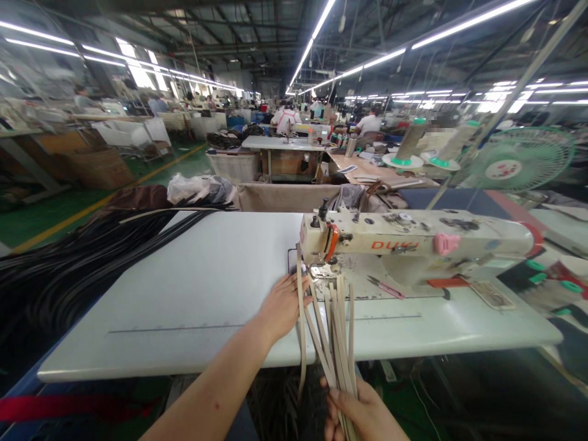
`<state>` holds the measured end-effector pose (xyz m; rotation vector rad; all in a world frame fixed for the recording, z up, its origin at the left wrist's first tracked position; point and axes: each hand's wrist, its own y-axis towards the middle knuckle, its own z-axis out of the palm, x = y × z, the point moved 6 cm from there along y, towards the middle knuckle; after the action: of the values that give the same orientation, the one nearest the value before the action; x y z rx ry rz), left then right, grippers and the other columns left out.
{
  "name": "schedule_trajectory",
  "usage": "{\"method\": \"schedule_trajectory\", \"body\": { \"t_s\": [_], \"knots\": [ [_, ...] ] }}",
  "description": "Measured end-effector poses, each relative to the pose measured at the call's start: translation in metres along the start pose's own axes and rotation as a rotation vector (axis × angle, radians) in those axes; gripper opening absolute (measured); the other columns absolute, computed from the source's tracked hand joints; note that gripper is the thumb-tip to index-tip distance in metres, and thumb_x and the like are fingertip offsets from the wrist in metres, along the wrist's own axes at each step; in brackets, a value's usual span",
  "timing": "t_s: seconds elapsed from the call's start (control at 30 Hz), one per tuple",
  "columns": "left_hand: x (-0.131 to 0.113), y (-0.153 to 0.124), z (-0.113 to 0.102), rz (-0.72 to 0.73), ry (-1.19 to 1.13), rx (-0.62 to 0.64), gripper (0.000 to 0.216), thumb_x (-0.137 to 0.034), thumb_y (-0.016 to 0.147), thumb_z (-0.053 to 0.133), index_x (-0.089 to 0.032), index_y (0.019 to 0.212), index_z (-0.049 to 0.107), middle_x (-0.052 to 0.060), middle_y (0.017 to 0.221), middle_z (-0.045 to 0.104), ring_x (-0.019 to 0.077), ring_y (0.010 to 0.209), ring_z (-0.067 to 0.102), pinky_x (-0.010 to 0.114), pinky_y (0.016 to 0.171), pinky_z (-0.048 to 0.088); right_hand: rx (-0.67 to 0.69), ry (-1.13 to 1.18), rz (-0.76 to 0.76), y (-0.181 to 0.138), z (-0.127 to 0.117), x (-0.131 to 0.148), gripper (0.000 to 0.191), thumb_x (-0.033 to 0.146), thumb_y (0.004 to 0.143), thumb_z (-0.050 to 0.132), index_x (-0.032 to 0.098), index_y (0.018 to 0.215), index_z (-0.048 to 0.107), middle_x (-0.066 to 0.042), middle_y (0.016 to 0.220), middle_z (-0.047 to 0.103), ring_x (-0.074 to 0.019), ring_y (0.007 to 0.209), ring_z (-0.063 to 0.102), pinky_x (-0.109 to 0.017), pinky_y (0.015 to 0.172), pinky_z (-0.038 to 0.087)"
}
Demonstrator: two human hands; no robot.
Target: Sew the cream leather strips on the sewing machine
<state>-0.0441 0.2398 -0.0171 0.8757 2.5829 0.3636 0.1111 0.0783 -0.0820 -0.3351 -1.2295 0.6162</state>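
Several beige straps [339, 334] run from under the needle of a cream sewing machine [413, 242] down over the front edge of the white table [193, 294]. My right hand [361, 413] is below the table edge, closed round the lower ends of the bundle. My left hand [282, 303] rests on the table just left of the needle, fingers stretched toward one strap [301, 306] and touching it.
A heap of black straps [64, 269] lies at the table's left. Scissors [384, 286] lie on the machine bed. Thread cones [407, 144] and a green fan [514, 159] stand at the right rear. Other workers sit at tables far behind.
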Motion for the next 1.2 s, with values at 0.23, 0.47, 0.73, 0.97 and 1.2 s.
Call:
{"method": "schedule_trajectory", "body": {
  "t_s": [0.23, 0.47, 0.73, 0.97, 1.2],
  "knots": [
    [0.0005, -0.0003, 0.0006, -0.014, 0.008, 0.011, 0.043, -0.041, 0.105, 0.039, -0.020, 0.141, 0.050, 0.008, 0.146, 0.053, 0.0228, 0.138, 0.045, 0.044, 0.117, 0.036, -0.021, 0.009, 0.016, 0.0001, 0.0000, -0.0017, 0.066, 0.062, 0.059, 0.081, 0.013, 0.099, 0.061, 0.003, 0.056, 0.061, -0.0167, 0.044, 0.064, -0.023, 0.042, 0.039],
    [0.0017, -0.0003, 0.0023, -0.013, 0.020, 0.025, 0.045, -0.041, 0.105, 0.039, -0.017, 0.142, 0.049, 0.009, 0.147, 0.052, 0.0237, 0.139, 0.045, 0.046, 0.118, 0.036, -0.026, 0.095, 0.035, -0.0024, 0.0066, 0.0007, 0.065, 0.061, 0.056, 0.085, 0.014, 0.095, 0.062, 0.004, 0.053, 0.060, -0.0143, 0.041, 0.062, -0.022, 0.042, 0.041],
    [0.0023, -0.0010, 0.0034, -0.015, 0.017, 0.006, 0.045, -0.042, 0.105, 0.040, -0.018, 0.142, 0.050, 0.009, 0.146, 0.053, 0.0240, 0.138, 0.046, 0.046, 0.117, 0.037, -0.023, 0.076, 0.037, 0.0004, 0.0027, -0.0047, 0.068, 0.064, 0.052, 0.086, 0.015, 0.094, 0.064, 0.004, 0.053, 0.060, -0.0155, 0.042, 0.062, -0.023, 0.042, 0.042],
    [0.0015, -0.0001, 0.0025, -0.011, 0.026, 0.008, 0.044, -0.042, 0.104, 0.040, -0.019, 0.141, 0.051, 0.008, 0.145, 0.053, 0.0243, 0.138, 0.045, 0.045, 0.116, 0.038, -0.027, 0.062, 0.028, 0.0011, -0.0001, -0.0054, 0.068, 0.066, 0.054, 0.084, 0.015, 0.096, 0.065, 0.003, 0.054, 0.061, -0.0162, 0.043, 0.064, -0.022, 0.041, 0.041],
    [0.0002, 0.0001, 0.0015, 0.008, 0.026, 0.001, 0.043, -0.040, 0.104, 0.042, -0.017, 0.140, 0.052, 0.009, 0.145, 0.054, 0.0241, 0.138, 0.046, 0.046, 0.116, 0.038, 0.002, 0.020, -0.010, -0.0002, 0.0005, -0.0001, 0.064, 0.063, 0.062, 0.082, 0.014, 0.099, 0.064, 0.003, 0.057, 0.062, -0.0172, 0.046, 0.066, -0.023, 0.043, 0.042]
  ]
}}
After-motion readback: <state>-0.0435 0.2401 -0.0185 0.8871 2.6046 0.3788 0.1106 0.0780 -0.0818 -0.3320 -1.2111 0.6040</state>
